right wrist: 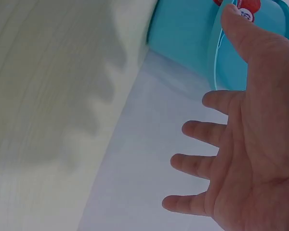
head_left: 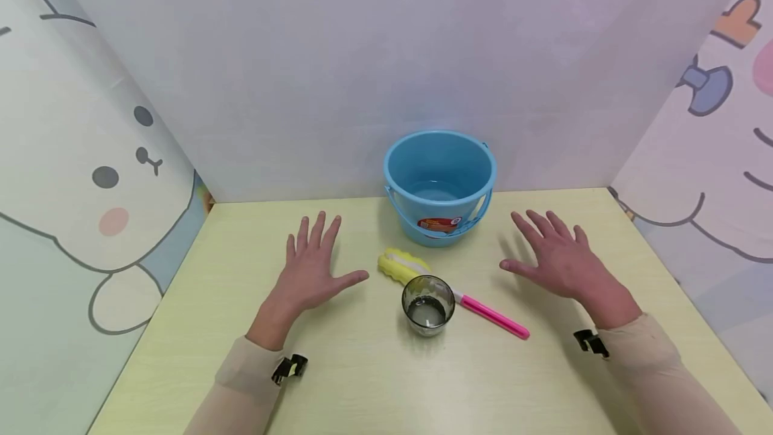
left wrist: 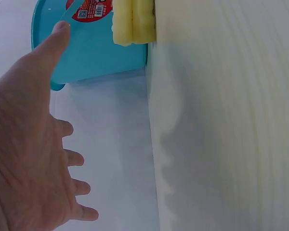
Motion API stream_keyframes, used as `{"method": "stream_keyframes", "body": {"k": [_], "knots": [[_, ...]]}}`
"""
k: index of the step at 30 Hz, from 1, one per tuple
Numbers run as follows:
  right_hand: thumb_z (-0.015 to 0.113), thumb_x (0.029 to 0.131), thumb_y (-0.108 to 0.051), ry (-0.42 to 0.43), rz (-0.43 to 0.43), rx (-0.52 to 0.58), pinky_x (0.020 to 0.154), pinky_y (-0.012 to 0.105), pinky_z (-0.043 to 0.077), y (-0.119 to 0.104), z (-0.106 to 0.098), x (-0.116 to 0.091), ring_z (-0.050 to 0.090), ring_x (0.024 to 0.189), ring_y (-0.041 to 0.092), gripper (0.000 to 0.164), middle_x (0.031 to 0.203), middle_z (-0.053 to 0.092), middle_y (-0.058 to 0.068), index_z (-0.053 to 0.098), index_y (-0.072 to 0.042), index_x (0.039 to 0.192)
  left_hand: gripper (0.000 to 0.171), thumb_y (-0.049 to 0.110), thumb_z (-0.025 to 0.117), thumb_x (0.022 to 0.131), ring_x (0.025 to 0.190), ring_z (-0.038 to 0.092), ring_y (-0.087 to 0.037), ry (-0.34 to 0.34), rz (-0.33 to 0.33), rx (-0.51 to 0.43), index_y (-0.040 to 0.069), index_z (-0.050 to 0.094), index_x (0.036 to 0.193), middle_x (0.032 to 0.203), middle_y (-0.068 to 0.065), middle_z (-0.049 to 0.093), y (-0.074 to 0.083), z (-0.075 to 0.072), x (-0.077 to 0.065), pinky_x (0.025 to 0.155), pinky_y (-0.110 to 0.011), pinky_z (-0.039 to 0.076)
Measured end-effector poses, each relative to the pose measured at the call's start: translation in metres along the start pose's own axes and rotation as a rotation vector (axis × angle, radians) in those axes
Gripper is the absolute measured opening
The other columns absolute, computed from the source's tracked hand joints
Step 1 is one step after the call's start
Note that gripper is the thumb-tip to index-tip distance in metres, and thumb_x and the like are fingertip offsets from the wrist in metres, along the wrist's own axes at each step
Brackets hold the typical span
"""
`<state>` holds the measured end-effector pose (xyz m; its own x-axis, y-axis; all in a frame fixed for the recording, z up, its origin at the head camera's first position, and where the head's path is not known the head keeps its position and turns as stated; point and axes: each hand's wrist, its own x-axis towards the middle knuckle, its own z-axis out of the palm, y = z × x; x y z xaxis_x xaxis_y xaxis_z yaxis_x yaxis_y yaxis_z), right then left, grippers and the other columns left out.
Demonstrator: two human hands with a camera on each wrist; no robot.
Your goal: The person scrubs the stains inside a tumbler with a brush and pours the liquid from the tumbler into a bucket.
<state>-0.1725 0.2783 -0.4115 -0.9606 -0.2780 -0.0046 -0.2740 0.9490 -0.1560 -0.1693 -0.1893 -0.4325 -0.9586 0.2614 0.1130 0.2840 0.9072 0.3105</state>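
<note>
My left hand (head_left: 309, 276) hovers over the left of the table, fingers spread, palm down, holding nothing. On the other side my right hand (head_left: 561, 260) is spread the same way and also holds nothing. Between them stands a dark-tinted drinking glass (head_left: 427, 305), upright. Just behind it lies a cup brush with a yellow sponge head (head_left: 398, 264) and a pink handle (head_left: 496, 317), its middle partly hidden by the glass. A blue bucket (head_left: 437, 166) with a red label and a lowered handle stands upright at the back; both wrist views show part of it beyond the thumbs.
The pale wooden table (head_left: 362, 381) ends at a white cloth wall (head_left: 290, 86) at the back. Cartoon-printed panels (head_left: 72, 153) rise on the left and right. Each wrist bears a small black clip (head_left: 290, 368).
</note>
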Motion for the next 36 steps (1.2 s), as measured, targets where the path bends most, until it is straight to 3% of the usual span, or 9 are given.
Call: {"method": "stream_keyframes", "body": {"k": [12, 20, 29, 36], "knots": [[0.057, 0.094, -0.079, 0.007, -0.083, -0.014, 0.111, 0.081, 0.027, -0.015, -0.003, 0.000, 0.029, 0.149, 0.055, 0.103, 0.164, 0.036, 0.025, 0.030, -0.013, 0.168, 0.119, 0.085, 0.062, 0.086, 0.161, 0.001, -0.042, -0.004, 0.049, -0.038, 0.020, 0.014, 0.172, 0.177, -0.012, 0.008, 0.010, -0.004, -0.002, 0.125, -0.070, 0.009], [0.065, 0.094, -0.073, 0.009, -0.142, 0.009, 0.109, 0.077, 0.034, -0.024, -0.001, -0.002, 0.040, 0.144, 0.053, 0.097, 0.158, 0.045, 0.025, 0.038, -0.012, 0.165, 0.118, 0.087, 0.060, 0.085, 0.162, 0.005, -0.038, -0.046, 0.076, -0.105, 0.022, 0.015, 0.172, 0.177, -0.009, 0.011, 0.017, -0.005, -0.004, 0.127, -0.064, 0.015], [0.073, 0.093, -0.064, -0.005, -0.207, 0.028, 0.105, 0.074, 0.042, -0.036, 0.004, -0.002, 0.049, 0.137, 0.049, 0.090, 0.150, 0.054, 0.021, 0.045, -0.012, 0.161, 0.126, 0.092, 0.065, 0.076, 0.158, 0.019, -0.030, -0.061, 0.120, -0.183, 0.023, 0.020, 0.171, 0.173, -0.006, 0.021, 0.027, -0.001, -0.008, 0.120, -0.057, 0.037], [0.081, 0.090, -0.058, -0.028, -0.260, 0.064, 0.100, 0.069, 0.050, -0.046, 0.011, -0.002, 0.054, 0.132, 0.043, 0.087, 0.144, 0.059, 0.017, 0.051, -0.012, 0.158, 0.132, 0.090, 0.076, 0.066, 0.154, 0.028, -0.024, -0.071, 0.155, -0.267, 0.019, 0.029, 0.167, 0.167, -0.002, 0.031, 0.040, 0.001, -0.011, 0.116, -0.051, 0.044]]}}
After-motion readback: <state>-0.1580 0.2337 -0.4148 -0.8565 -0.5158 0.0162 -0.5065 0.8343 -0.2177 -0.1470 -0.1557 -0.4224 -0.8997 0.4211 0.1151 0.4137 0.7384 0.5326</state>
